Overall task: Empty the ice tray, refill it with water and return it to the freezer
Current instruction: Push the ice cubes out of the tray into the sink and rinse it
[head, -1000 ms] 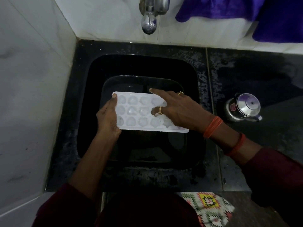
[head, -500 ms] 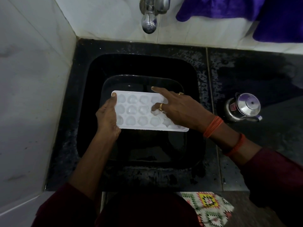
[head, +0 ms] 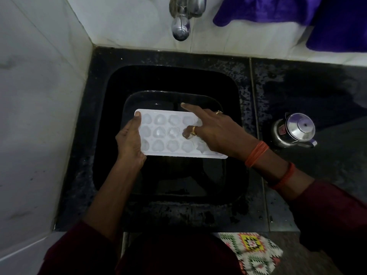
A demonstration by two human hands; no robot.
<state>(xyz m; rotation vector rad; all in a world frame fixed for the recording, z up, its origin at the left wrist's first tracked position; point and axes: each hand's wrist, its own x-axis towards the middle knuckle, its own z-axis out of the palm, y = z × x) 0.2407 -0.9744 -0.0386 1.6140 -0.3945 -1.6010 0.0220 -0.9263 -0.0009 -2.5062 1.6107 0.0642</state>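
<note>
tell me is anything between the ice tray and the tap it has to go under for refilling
Nothing visible does. The ice tray is held over the sink by the left hand, and the space up to the tap is open.

A small steel kettle (head: 295, 130) with a domed lid stands on the dark, speckled bench (head: 309, 90), off to the right of the right hand (head: 216, 133), apart from it. A red label shows on its side, and its spout points toward the near right. Purple cloth (head: 297, 14) hangs against the white tiled wall (head: 123, 20) beyond the hands, up and to the right. More pale tile (head: 35, 108) runs down the side to the left of the left hand (head: 130, 142). A patterned mat (head: 252, 253) in green, yellow, red and white lies on the floor below and nearer than the hands, toward the right.
</note>
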